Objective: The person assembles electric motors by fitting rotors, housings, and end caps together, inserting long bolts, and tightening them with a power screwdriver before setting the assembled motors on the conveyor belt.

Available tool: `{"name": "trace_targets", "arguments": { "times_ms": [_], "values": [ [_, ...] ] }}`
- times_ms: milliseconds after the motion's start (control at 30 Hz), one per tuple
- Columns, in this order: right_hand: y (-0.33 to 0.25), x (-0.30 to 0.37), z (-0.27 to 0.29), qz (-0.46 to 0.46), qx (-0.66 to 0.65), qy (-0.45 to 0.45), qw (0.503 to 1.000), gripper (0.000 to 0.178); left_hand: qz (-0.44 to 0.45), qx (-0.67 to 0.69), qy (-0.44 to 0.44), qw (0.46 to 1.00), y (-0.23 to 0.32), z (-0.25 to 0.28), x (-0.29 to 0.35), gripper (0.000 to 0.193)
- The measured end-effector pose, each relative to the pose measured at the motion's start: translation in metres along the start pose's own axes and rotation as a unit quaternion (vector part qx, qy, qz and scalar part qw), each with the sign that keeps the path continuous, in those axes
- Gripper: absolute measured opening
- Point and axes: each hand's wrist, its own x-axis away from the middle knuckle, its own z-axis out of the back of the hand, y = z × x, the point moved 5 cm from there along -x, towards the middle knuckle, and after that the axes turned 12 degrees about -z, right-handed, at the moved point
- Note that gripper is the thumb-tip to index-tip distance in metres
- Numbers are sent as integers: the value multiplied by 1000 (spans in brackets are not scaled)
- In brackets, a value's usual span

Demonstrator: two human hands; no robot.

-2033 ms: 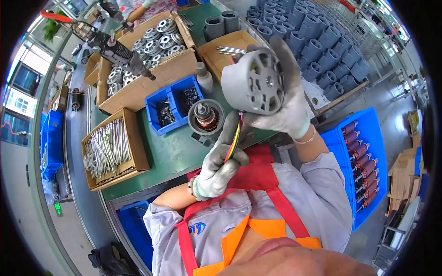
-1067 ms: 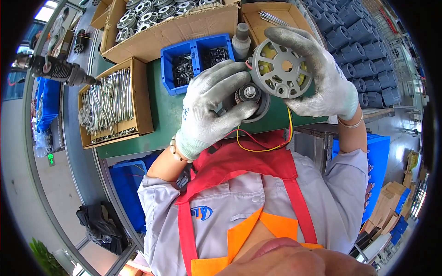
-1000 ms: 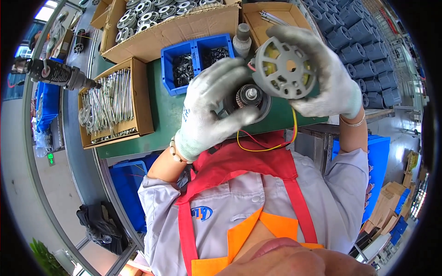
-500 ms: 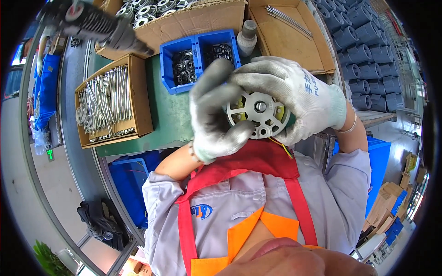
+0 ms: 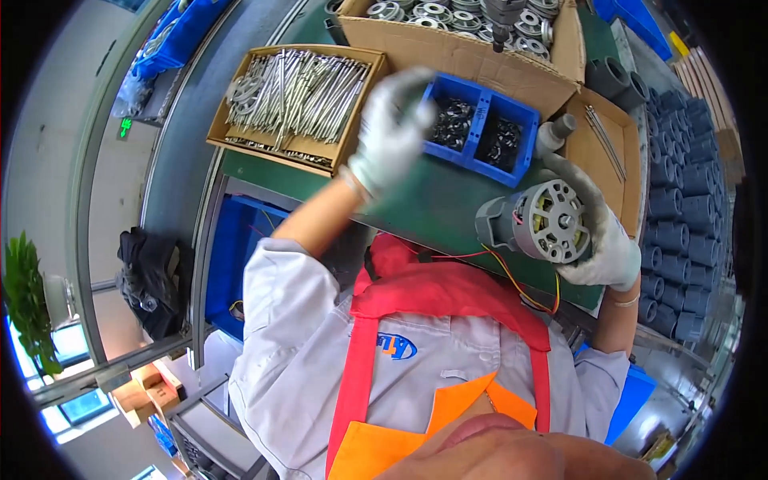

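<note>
Electric motor [image 5: 534, 227] on the table [image 5: 456, 196], near front edge; right hand [image 5: 612, 250] wrapped around its vented end cover [image 5: 556, 227]. Left hand [image 5: 390, 134] blurred between metal rods [image 5: 300, 100] and blue bin [image 5: 480, 120]; from here, can't tell its grip. Probably mid-assembly, cover seated; next move likely calls for fasteners, motor steadied.

A factory workshop, shown by boxed metal rods [image 5: 300, 96], grey cylinders [image 5: 674, 236] (dozens) and a motor [image 5: 530, 230].
</note>
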Motion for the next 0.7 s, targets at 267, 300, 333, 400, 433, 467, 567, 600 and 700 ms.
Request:
{"name": "trace_targets", "arguments": {
  "times_ms": [267, 300, 333, 400, 433, 467, 567, 600, 700],
  "values": [
    [6, -1, 3, -19, -2, -14, 1000, 106, 168, -668, -222, 691, -86, 206, -41, 39],
    [6, -1, 4, -20, 10, -12, 1000, 107, 169, -668, -223, 689, -83, 204, -43, 39],
    [8, 0, 5, -22, 22, -10, 999, 108, 186, -675, -249, 669, -83, 200, -44, 38],
    [12, 3, 6, -26, 10, -12, 1000, 110, 200, -680, -280, 648, -81, 187, -49, 37],
    [14, 5, 7, -29, 0, -13, 999, 112, 218, -694, -292, 621, -80, 179, -53, 35],
    [14, 6, 9, -33, -2, -8, 999, 112, 235, -708, -302, 594, -79, 173, -55, 34],
    [12, 18, 19, -66, -31, 10, 997, 120, 195, -705, -291, 617, -92, 175, -57, 37],
    [16, 29, 42, 6, -27, 82, 996, 124, 178, -691, -248, 655, -83, 180, -55, 36],
    [15, 47, 119, 127, -235, 373, 889, 58, -76, -611, -86, 783, -30, 189, -49, 27]
  ]
}}
